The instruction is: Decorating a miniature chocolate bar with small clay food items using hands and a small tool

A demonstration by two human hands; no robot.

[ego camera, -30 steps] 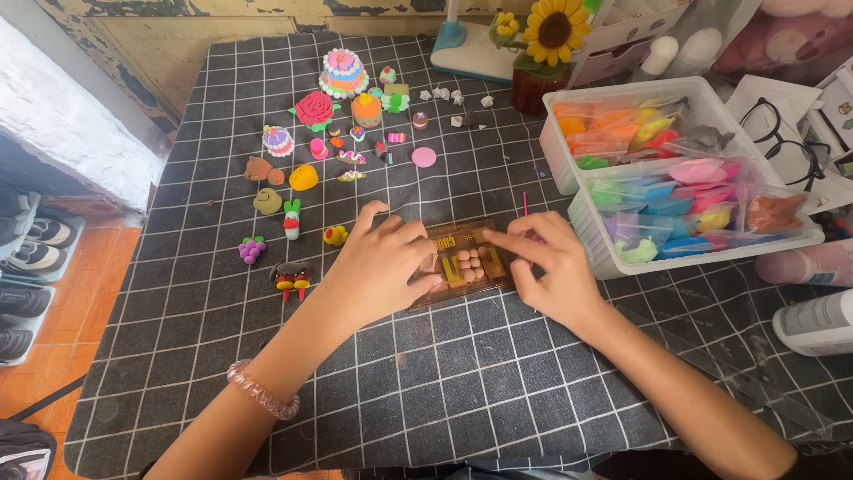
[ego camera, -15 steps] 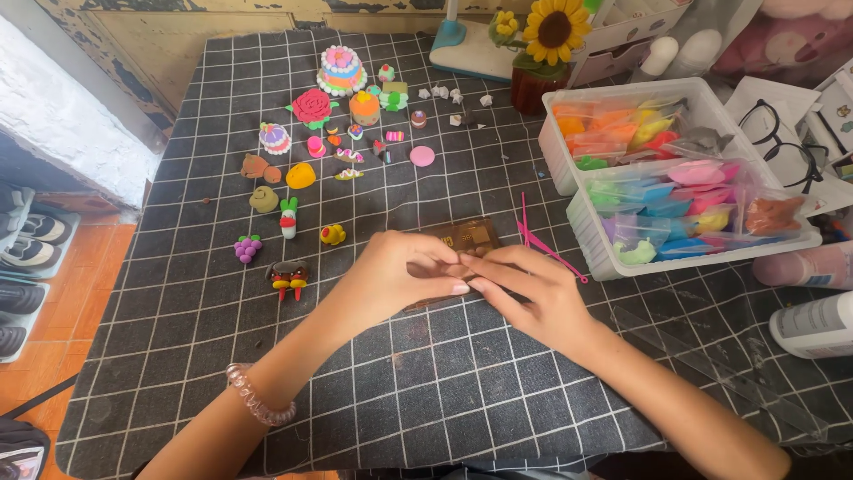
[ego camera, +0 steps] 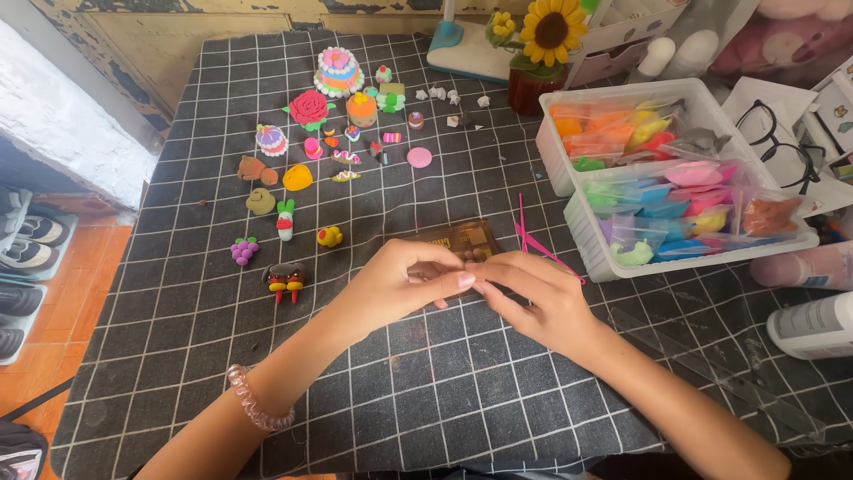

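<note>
— Grip first?
— Left hand (ego camera: 395,284) and right hand (ego camera: 533,298) brought together fingertip to fingertip, both pinched shut just above the worktop (ego camera: 426,391). Possibly closed on a tiny bit of clay, but too small to tell from the head view.
— And the nearest piece?
— Brown mould tray (ego camera: 462,238), flat on the cloth just beyond the fingertips, partly hidden by them. Thin pink tool (ego camera: 533,242) just to its right, lying loose.
— Step in hand, then?
— By the look of it, fine pinching or shaping between both thumbs and forefingers, right beside the tray.
— Called for next?
— Light pressure and steady fingertips, probably; little room between tray and tool.
— Further out?
— Small brown figure (ego camera: 286,277) and purple grapes (ego camera: 243,251) near the left hand, more clay miniatures behind. White boxes (ego camera: 577,233) of coloured clay bags at the right, well apart.
</note>
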